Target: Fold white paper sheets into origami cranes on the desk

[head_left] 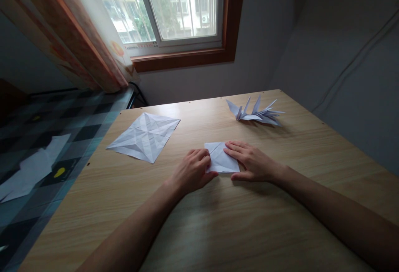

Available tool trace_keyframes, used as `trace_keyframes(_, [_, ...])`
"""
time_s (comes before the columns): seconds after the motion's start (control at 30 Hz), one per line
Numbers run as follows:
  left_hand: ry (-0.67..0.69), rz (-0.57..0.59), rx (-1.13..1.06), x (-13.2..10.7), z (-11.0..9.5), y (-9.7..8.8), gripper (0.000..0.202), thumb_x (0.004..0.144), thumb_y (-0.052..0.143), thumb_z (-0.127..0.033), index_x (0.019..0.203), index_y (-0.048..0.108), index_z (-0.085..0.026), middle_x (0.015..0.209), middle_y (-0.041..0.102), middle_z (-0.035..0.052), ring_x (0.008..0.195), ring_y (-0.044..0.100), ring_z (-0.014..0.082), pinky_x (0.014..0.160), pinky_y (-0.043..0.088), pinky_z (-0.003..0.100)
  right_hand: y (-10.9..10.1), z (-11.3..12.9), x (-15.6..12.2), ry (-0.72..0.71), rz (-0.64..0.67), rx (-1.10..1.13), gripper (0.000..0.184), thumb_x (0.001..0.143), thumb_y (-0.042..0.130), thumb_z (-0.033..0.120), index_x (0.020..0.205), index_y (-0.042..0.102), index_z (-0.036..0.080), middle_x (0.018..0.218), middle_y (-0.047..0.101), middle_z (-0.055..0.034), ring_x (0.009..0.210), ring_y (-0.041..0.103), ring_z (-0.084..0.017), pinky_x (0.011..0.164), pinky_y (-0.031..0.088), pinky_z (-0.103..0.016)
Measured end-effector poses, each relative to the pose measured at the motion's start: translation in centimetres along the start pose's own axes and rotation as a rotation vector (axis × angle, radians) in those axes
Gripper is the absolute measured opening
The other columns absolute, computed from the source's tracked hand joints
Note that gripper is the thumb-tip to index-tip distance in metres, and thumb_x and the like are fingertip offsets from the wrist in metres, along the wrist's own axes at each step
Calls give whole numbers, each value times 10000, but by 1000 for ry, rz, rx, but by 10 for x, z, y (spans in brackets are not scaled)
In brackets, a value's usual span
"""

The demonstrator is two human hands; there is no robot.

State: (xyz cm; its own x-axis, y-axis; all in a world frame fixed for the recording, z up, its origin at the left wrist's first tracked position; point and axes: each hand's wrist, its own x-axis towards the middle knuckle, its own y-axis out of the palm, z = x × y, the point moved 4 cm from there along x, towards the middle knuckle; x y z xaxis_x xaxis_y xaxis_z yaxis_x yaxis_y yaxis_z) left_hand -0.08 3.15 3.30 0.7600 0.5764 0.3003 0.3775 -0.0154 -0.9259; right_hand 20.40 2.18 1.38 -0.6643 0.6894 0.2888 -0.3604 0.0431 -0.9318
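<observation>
- Currently resting both bare hands on a small folded paper (222,161), flat on the wooden table (190,230), near the middle of the view
- Bending the fingers of the left hand (193,167) over the paper's left edge, with thumb stretched toward the lower edge; cannot tell whether pinching it or only pressing
- Spreading the right hand (252,161), unclenched, with fingertips laid on the paper's upper right part and thumb pointing out just below the lower right corner
- Lying to the left on the table, well apart from the hands: a larger creased sheet (141,139), turned with corners outward
- Standing beyond the right hand, toward the far edge: some paper birds (264,118), bunched in a row with wings and tips pointing up
- Seen left of the table: loose paper (39,170) on a checked cloth (23,141)
- Hanging beside the window (183,10): an orange-patterned curtain (84,35)
</observation>
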Motion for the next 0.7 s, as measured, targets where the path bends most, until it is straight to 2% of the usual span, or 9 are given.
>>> trace_keyframes(0.1, [-2,13,31,0,-2,0,265,894,546,-430,770,551,-195,891,624,65,827,600,199,798,467,355,2,1,0,-2,-15,51,752,793,683,546,1379,499,113,1422,498,-226,1345,440,-341,1101,372,-520])
trace_keyframes(0.27, [74,55,182,0,-10,2,112,875,481,-236,810,558,-186,876,604,66,820,591,204,776,452,355,3,1,2,-16,-50,134,778,800,678,547,1416,438,137,1402,520,-212,1339,449,-320,1098,378,-514])
trace_keyframes(0.37, [14,55,261,1,-13,3,61,823,501,-181,856,552,-185,900,604,69,779,582,212,725,455,358,-2,3,2,-21,-145,166,753,811,651,582,1395,443,154,1380,528,-211,1288,494,-321,1051,427,-506])
trace_keyframes(0.47, [-42,-6,313,2,-14,3,66,822,502,-169,862,552,-182,928,611,75,780,581,216,707,461,355,-14,8,-2,-1,-376,154,575,849,622,550,1270,527,171,1237,605,-182,1147,578,-304,958,490,-477])
trace_keyframes(0.57, [-37,-43,343,2,-15,2,55,838,498,-183,840,552,-184,920,614,73,762,576,210,681,456,349,-24,15,-8,3,-572,84,231,901,592,389,1026,613,195,977,661,-117,909,632,-251,811,531,-412])
trace_keyframes(0.63, [-35,-70,357,1,-16,2,66,849,489,-188,824,550,-186,896,612,69,749,571,206,669,448,346,-24,22,-8,-50,-563,33,95,909,568,289,897,624,213,855,666,-77,819,630,-222,756,527,-379])
trace_keyframes(0.7, [-39,-104,375,1,-16,0,93,864,473,-188,807,547,-189,874,611,66,744,565,200,670,439,342,-20,30,-5,-114,-491,-7,109,908,545,235,848,634,216,833,683,-65,817,635,-215,758,525,-368])
